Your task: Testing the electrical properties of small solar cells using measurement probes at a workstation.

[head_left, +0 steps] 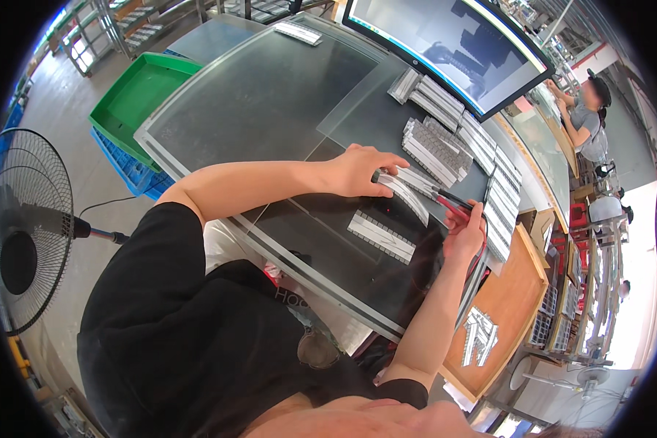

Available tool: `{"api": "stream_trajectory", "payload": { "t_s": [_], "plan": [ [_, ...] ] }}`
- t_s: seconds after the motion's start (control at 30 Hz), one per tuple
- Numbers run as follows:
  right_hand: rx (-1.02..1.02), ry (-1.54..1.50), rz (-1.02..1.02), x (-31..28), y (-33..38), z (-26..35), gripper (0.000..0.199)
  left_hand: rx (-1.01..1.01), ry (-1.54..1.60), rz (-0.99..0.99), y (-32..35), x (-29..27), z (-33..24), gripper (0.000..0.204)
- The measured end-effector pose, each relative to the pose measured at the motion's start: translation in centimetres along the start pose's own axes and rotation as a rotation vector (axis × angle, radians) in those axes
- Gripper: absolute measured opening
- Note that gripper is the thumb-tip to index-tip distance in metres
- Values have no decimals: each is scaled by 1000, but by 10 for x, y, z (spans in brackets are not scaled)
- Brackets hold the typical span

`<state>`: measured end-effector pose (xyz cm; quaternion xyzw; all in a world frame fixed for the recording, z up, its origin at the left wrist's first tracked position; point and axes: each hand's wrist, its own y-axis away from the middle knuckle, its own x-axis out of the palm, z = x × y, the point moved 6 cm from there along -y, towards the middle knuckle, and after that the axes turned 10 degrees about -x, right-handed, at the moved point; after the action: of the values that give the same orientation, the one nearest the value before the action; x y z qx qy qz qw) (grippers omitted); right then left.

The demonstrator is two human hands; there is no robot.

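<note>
If your left hand pinches too loosely, the curved pale strip could slip or bend should the red-and-black tool push it. That hand narrows around 1 strip end, over the bench toward its right edge; your right hand grips the tool. 1 loose strip lies nearer the front edge.

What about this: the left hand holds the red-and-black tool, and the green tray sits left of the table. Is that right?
Not quite: the head view shows the red-and-black tool in the right hand, not the left hand. The green tray does sit left of the table.
</note>
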<state>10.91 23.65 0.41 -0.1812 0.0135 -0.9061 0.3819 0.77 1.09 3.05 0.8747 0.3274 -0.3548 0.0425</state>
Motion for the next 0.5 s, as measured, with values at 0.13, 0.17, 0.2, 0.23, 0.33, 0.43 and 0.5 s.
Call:
{"api": "stream_trajectory", "payload": {
  "t_s": [0.13, 0.17, 0.2, 0.23, 0.33, 0.43, 0.5],
  "plan": [
    [-23, -28, -35, -6, -6, 0, 28, -6, 129, 68, 11, 2, -9, 54],
    [-37, -32, -54, -7, -8, 1, 28, -35, 173, 88, 14, 4, -9, 54],
    [-38, -35, -65, -8, -9, 2, 28, -63, 214, 108, 15, 5, -10, 54],
    [-34, -43, -79, -10, -10, 3, 28, -80, 257, 121, 16, 5, -14, 54],
    [-34, -49, -143, -20, -12, 5, 27, -92, 385, 154, 9, 14, -29, 53],
    [-2, 36, -224, -35, -21, -9, 25, -15, 413, 174, -5, 19, -64, 52],
    [-29, 91, -208, -18, -17, -9, 27, 52, 442, 185, -14, 27, -94, 52]
  ]
}}
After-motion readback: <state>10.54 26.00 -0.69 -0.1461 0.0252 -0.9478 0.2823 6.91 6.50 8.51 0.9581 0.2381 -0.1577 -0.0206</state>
